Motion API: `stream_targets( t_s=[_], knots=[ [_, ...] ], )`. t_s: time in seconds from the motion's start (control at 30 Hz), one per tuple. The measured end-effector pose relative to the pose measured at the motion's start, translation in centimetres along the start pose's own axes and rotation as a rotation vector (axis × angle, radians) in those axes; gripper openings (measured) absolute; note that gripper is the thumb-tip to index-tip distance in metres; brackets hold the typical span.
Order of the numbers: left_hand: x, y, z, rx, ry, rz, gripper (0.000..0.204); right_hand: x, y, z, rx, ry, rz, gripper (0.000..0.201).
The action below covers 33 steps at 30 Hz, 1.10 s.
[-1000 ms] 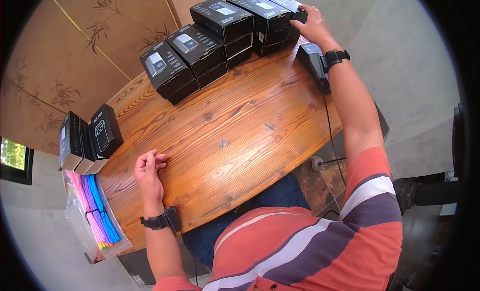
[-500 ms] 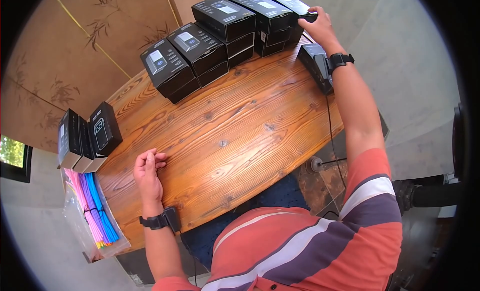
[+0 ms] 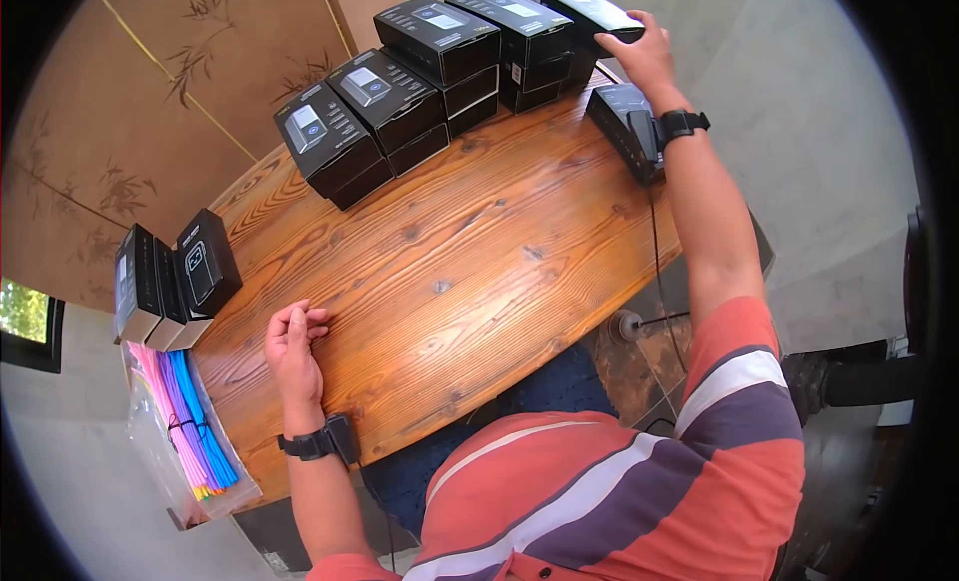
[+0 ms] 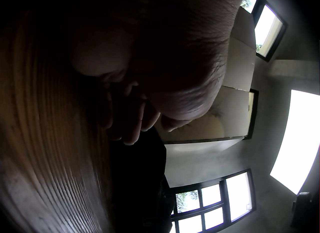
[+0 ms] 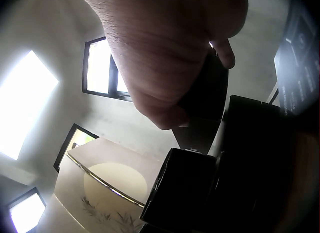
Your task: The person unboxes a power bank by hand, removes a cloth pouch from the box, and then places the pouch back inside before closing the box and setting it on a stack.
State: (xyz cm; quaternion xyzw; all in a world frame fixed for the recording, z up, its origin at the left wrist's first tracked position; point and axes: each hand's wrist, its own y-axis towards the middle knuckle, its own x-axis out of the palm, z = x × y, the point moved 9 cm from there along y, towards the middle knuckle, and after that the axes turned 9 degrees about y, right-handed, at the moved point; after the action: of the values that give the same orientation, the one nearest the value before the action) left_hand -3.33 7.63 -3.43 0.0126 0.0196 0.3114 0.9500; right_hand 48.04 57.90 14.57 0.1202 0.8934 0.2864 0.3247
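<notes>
At the far right end of the stacked boxes, my right hand (image 3: 644,59) grips the near end of a black box (image 3: 587,11), thumb on one side and fingers on the other. In the right wrist view the same hand (image 5: 170,53) holds that dark box (image 5: 202,100) beside the other boxes (image 5: 185,188). My left hand (image 3: 295,356) rests on the wooden table (image 3: 440,321) near its front left edge, fingers loosely curled with nothing in them. The left wrist view shows this hand (image 4: 165,58) dark, over the wood grain.
Black boxes (image 3: 440,36) stand stacked along the back edge. One box (image 3: 624,121) sits under my right wrist. At the left are more boxes (image 3: 205,266) and a clear bag (image 3: 155,431) with pink, purple and blue strips (image 3: 205,431). A cable (image 3: 656,241) hangs from each wrist camera.
The box in my right hand has shifted right, apart from the neighbouring stack, and its near end now sits farther out. My left hand has stayed in place.
</notes>
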Motion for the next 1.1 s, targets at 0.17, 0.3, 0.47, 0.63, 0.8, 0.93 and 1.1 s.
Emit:
stream_targets(
  t_s=[0.17, 0.3, 0.47, 0.63, 0.8, 0.93, 1.1],
  knots=[
    [-0.1, -0.2, 0.1, -0.003, -0.015, 0.005, 0.025, -8.0, -1.8, 3.1, -0.037, 0.065, 0.187, 0.086],
    [0.1, 0.0, -0.1, -0.01, 0.028, -0.007, 0.025, -13.1, -7.1, 5.7, 0.07, 0.294, 0.089, 0.081],
    [0.3, 0.0, 0.0, -0.022, 0.056, -0.014, 0.025, -15.3, -13.9, 4.2, 0.108, 0.105, 0.037, 0.077],
    [0.0, -0.1, -0.1, -0.014, 0.031, 0.007, 0.025, -14.0, -16.0, 2.5, 0.139, -0.02, -0.03, 0.083],
    [0.1, -0.1, 0.2, -0.01, 0.027, 0.014, 0.024, -13.7, -13.2, -2.1, -0.054, -0.143, 0.018, 0.084],
    [0.1, 0.0, 0.1, -0.009, 0.039, 0.005, 0.024, -9.2, -6.4, -5.2, -0.208, -0.122, -0.066, 0.075],
    [0.0, -0.1, 0.0, -0.006, 0.023, 0.012, 0.024, 0.7, 2.1, -3.5, -0.073, -0.231, -0.255, 0.076]
  ],
)
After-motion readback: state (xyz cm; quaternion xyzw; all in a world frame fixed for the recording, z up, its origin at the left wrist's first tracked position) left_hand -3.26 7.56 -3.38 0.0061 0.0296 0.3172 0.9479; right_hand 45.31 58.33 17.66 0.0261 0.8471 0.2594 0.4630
